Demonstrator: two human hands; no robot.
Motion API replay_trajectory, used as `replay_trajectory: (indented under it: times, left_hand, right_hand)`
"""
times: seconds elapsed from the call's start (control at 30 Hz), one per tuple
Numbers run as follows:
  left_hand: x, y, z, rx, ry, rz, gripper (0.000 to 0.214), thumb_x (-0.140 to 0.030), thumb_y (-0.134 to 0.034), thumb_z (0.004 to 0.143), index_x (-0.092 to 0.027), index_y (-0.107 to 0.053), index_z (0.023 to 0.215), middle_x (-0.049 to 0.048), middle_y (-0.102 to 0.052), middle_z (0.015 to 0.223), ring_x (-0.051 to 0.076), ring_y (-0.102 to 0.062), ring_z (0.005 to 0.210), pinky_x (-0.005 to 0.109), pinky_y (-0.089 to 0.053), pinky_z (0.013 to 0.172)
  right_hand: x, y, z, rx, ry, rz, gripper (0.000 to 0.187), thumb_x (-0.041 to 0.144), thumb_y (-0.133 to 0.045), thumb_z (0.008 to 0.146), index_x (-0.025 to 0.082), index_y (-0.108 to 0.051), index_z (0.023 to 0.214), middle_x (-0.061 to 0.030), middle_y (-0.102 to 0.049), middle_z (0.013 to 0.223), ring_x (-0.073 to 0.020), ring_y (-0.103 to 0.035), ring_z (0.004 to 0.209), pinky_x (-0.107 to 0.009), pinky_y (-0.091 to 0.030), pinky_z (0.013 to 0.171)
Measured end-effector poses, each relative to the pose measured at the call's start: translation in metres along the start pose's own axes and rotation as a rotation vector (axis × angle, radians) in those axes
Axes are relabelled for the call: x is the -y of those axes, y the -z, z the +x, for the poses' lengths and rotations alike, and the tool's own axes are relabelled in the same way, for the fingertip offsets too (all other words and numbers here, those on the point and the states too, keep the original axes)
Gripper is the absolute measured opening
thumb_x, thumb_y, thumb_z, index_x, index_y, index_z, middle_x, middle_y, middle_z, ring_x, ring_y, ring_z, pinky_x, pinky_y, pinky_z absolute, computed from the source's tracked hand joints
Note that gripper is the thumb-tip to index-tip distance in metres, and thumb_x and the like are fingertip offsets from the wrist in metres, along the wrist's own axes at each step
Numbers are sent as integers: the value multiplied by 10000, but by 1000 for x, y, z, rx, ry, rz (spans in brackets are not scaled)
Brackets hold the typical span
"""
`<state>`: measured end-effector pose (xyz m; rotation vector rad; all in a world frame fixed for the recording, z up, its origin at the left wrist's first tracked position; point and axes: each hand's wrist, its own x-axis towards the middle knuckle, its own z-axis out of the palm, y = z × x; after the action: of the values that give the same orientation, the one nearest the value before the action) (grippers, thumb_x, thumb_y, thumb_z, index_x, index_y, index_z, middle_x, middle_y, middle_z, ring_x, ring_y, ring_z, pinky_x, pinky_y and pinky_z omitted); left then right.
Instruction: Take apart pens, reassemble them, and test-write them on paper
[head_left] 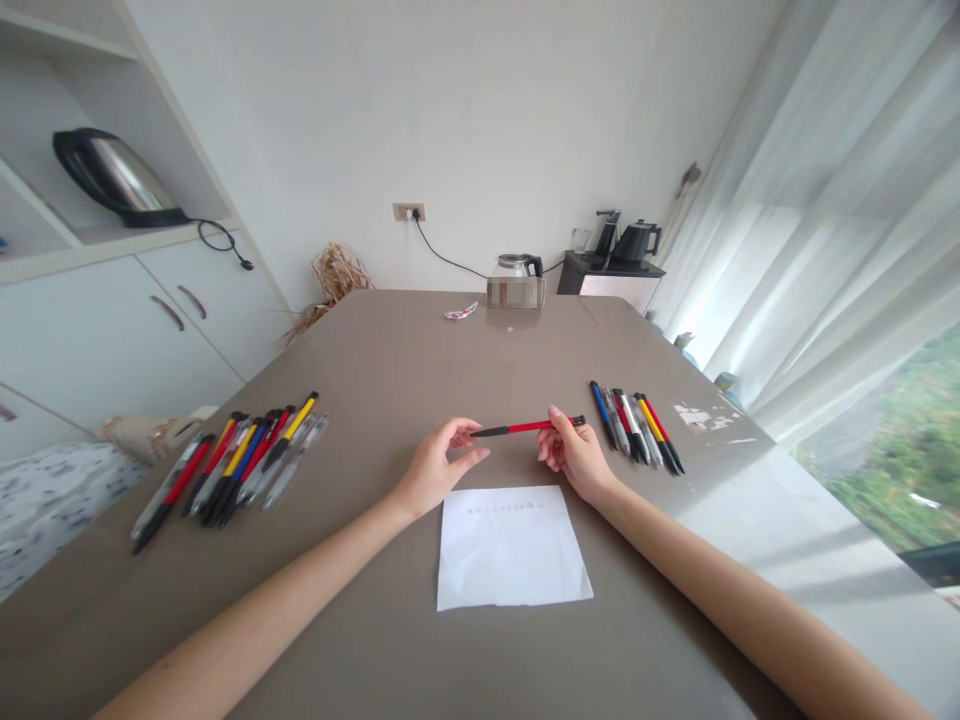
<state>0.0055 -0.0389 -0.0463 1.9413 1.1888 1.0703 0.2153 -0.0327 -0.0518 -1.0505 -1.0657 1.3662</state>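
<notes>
A red ballpoint pen (525,427) with a black grip lies level in the air above the table. Its clicker end is pinched between the thumb and fingers of my right hand (577,455). My left hand (439,468) is at the pen's black tip, thumb and fingers apart; whether a fingertip touches the tip I cannot tell. Just in front of me, below both hands, a white sheet of paper (514,560) lies flat with a faint line of writing near its top edge.
Several mixed pens lie in a pile (232,465) on the left of the brown table (360,620). A row of pens (636,425) lies to the right. At the far edge are a glass kettle (517,266) and a crumpled wrapper (460,313).
</notes>
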Motion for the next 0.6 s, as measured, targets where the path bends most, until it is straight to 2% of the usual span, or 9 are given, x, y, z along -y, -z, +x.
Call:
replay_trajectory:
  times: [0.17,0.3,0.43,0.6]
  left_hand:
    - [-2,1,-1,-39,-24,53,175,-350,-502,774,-191,-541,835,11,-587,789,132,-539,754,263,-415,726]
    - [-7,3,-3,-13,-56,121,182,-341,-440,811,-182,-525,790,9,-553,742,127,-511,715,249,-398,671]
    - [-12,4,-2,11,-79,187,286,-330,-343,852,-175,-501,671,11,-525,693,127,-483,698,245,-373,654]
    - [-8,5,-2,34,-1,194,402,-384,-317,853,-175,-497,559,-7,-487,568,123,-470,614,245,-361,632]
  right_hand:
    - [1,0,0,20,-4,-8,459,528,-483,727,117,-574,544,-28,-522,398,-71,-414,321,-191,-282,312]
    - [1,-1,-1,36,-1,-24,461,520,-468,743,115,-575,549,-30,-525,405,-71,-417,327,-188,-286,321]
    - [1,-1,-2,67,2,-44,456,519,-466,746,119,-578,560,-27,-531,416,-72,-423,338,-191,-299,333]
    - [1,-1,-2,68,-2,-40,457,520,-465,747,119,-576,556,-27,-534,417,-72,-423,336,-192,-292,330]
